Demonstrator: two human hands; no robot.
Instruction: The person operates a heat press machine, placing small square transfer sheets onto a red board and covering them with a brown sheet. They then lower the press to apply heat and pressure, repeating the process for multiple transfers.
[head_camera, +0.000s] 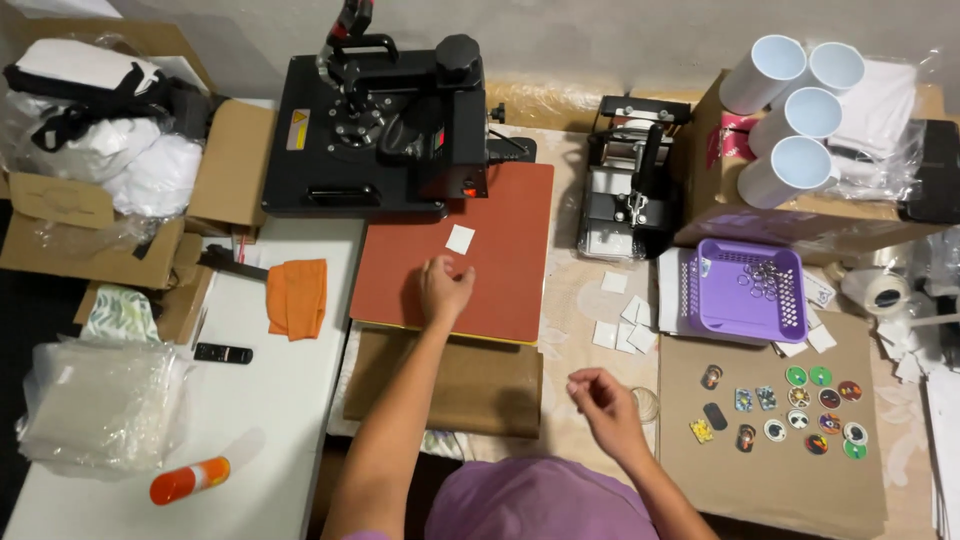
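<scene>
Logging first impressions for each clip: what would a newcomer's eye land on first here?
Most likely the red-brown pad of the black heat press at centre, where the left hand rests just below a small white square. Next, the purple basket at right, with white mugs stacked on their sides behind it and colourful printed tokens on brown card in front. The right hand hovers loosely curled near the bottom edge.

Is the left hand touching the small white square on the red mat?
Apart. In the head view, bare red mat shows between the left hand and the small white square.
</scene>
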